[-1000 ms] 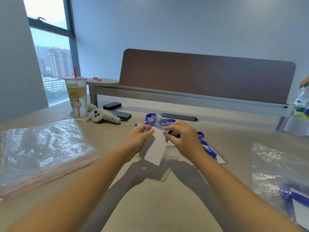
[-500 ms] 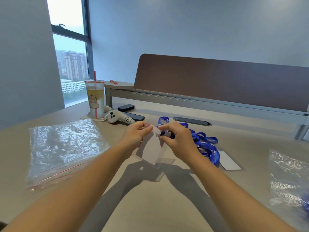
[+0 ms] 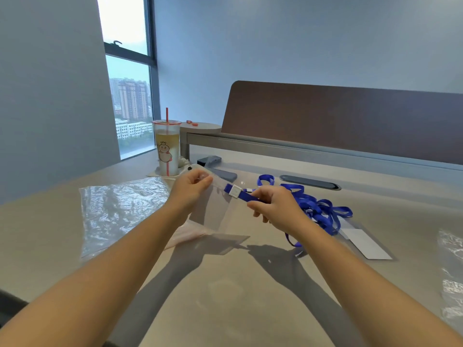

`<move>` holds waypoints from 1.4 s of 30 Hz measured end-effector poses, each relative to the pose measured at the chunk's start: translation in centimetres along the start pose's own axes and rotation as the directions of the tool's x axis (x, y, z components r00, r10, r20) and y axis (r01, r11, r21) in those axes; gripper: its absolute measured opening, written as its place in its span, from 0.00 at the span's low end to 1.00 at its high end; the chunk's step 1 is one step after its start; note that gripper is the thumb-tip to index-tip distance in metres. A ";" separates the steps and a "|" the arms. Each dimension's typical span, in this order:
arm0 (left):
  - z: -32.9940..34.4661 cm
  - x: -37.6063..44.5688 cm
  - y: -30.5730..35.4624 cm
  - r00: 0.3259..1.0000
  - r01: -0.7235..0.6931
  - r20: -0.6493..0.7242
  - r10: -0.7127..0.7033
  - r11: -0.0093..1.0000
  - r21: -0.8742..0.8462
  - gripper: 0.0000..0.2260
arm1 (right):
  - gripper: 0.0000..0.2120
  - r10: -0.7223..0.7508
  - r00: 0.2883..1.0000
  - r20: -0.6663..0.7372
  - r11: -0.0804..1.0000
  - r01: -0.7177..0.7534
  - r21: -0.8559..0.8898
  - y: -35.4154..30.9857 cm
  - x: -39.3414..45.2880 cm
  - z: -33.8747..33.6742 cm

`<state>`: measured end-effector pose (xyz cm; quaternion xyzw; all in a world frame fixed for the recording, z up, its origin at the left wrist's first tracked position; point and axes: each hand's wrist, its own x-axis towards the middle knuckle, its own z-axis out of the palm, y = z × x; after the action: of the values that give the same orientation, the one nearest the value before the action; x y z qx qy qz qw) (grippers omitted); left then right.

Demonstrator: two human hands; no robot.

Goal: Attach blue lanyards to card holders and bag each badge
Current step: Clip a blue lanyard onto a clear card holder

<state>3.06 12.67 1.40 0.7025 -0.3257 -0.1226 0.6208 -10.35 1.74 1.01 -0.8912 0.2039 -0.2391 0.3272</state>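
Note:
My left hand (image 3: 191,190) pinches the top corner of a clear card holder (image 3: 213,211), which hangs tilted above the table. My right hand (image 3: 274,207) grips a blue lanyard strap (image 3: 244,195) just behind its white clip (image 3: 235,190), and the clip sits at the holder's top edge. The rest of the blue lanyards (image 3: 318,209) lie in a loose tangle on the table to the right of my hands. Another card holder (image 3: 365,242) with a white card lies flat at the right.
A clear zip bag (image 3: 120,211) lies flat at the left. A further plastic bag (image 3: 451,271) shows at the right edge. A drink cup (image 3: 167,149) with a red straw stands behind, beside dark phones (image 3: 213,162). A brown divider panel (image 3: 350,121) borders the desk's far side.
My hands have lifted the holder and drawn apart, exposing the blue strap and white clip at the holder's top. The camera has swung left, bringing the window and left bag further into view.

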 end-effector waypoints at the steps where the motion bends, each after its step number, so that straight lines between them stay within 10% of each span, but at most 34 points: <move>1: -0.2 0.1 0.2 1.000 0.004 -0.015 -0.005 1.000 -0.019 0.09 | 0.07 -0.008 1.000 -0.006 1.000 0.008 0.006 -0.3 0.2 -0.1; 16: 0.8 2.5 5.5 0.995 -0.096 0.008 0.099 0.982 -0.162 0.09 | 0.10 0.017 0.984 -0.179 0.975 0.023 0.219 -3.5 1.9 -6.9; 26: -1.5 0.7 2.9 0.991 -0.046 0.112 0.066 0.983 -0.179 0.09 | 0.09 0.049 0.986 0.157 0.973 -0.083 0.218 -2.2 1.6 -4.0; 42: -4.0 -0.2 -0.4 0.919 0.087 0.386 -0.078 0.996 -0.004 0.09 | 0.12 0.089 0.944 0.317 0.879 -0.224 0.421 -0.7 1.6 -0.6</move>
<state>5.35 16.02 1.77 0.6712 -0.4102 -0.2878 0.5463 -9.22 1.15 2.36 -0.7962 0.1651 -0.1199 0.5696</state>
